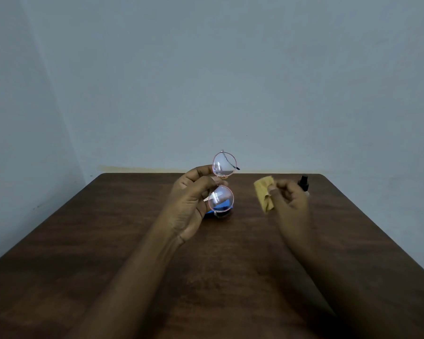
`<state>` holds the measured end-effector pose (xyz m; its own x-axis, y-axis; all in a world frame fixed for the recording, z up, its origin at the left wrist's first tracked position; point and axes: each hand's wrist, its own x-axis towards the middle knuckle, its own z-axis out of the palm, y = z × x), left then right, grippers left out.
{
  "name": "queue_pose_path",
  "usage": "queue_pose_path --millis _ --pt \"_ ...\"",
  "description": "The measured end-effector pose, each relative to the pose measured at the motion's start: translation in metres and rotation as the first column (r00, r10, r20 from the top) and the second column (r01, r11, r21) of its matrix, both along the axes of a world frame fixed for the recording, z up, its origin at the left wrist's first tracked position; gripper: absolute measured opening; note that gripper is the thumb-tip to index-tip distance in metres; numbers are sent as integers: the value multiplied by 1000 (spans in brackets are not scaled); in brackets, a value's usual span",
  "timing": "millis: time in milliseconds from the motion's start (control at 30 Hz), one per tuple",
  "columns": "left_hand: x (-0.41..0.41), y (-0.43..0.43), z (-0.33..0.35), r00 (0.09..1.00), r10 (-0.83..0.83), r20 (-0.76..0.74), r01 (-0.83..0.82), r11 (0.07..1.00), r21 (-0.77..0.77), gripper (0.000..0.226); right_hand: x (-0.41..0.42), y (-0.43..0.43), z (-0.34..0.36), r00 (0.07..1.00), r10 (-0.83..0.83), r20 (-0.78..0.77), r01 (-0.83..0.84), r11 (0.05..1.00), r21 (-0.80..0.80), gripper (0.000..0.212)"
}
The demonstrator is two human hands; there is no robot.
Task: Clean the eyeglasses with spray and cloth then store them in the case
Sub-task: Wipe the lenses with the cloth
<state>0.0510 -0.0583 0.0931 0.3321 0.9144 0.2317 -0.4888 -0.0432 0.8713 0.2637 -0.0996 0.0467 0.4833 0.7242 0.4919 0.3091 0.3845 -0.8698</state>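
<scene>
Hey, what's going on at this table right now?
A person's left hand holds the eyeglasses up over the table, one lens above the other. The right hand pinches a yellow cloth beside them, not touching the lenses. The spray bottle stands behind that hand; a blue case lies on the table behind the eyeglasses.

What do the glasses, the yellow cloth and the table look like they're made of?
The glasses: thin pinkish rim, probably metal wire by its slimness; clear glossy lenses catching glare, glass or plastic, cannot tell. The cloth: soft matte yellow fabric that folds limply, likely microfibre. The table: dark brown with wood grain and low sheen; solid wood or laminate is unclear.
</scene>
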Motion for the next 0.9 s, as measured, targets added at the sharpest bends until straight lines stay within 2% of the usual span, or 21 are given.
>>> queue_pose_path --millis 67,167,267,400,600,800,900 --pt "3 0 -2 999 -33 -15 33 999 -2 22 -2 -8 5 992 -103 66 92 984 155 7" --pt "5 -2 -7 995 -35 -94 37 999 18 26 -6 -19 10 930 -270 249 172 919 353 12" --pt "6 -6 -12 971 -7 -240 22 998 59 23 -9 -22 13 840 -355 410 110 852 513 13" --pt "11 -13 -13 954 -9 -300 33 997 76 20 -7 -22 11 782 -367 504 70 855 515 17" --pt "16 -19 -15 949 11 -316 36 990 140 22 0 -18 13 596 -409 691 -7 857 514 26" --pt "14 -17 -15 953 40 -301 -21 998 66 24 -4 -16 15 485 -324 812 -123 895 430 33" --pt "12 -14 -13 946 89 -311 -72 995 64 25 -3 -16 16 427 -311 849 -162 898 410 26"
